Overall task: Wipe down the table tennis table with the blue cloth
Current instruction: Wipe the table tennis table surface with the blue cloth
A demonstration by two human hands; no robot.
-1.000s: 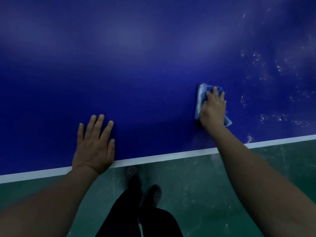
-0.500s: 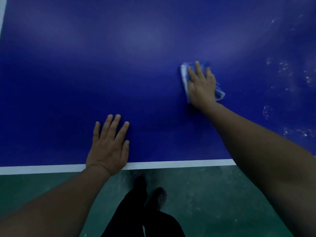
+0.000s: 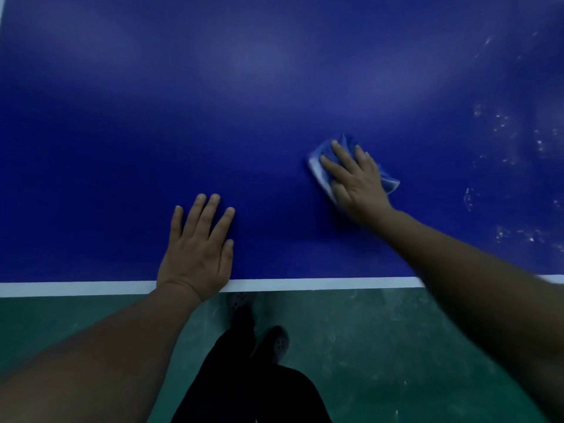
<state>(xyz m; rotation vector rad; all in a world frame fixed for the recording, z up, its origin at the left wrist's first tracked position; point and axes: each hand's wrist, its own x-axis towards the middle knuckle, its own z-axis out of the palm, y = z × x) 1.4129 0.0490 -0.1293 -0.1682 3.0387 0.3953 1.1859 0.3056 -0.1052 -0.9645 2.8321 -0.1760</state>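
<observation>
Our right hand (image 3: 355, 181) presses the blue cloth (image 3: 320, 166) with fingers flat and spread; white specks (image 3: 503, 123) lie to its right on the surface (image 3: 274, 87).

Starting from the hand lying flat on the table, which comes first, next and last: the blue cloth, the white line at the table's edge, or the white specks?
From the left hand:
1. White line, right under its wrist.
2. Blue cloth, up and to the right, under the right hand.
3. White specks, far right of the table.

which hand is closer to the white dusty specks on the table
Right. The right hand, pressing the blue cloth, lies just left of the white specks; the left hand rests flat by the table's white edge line, farther away.
</observation>
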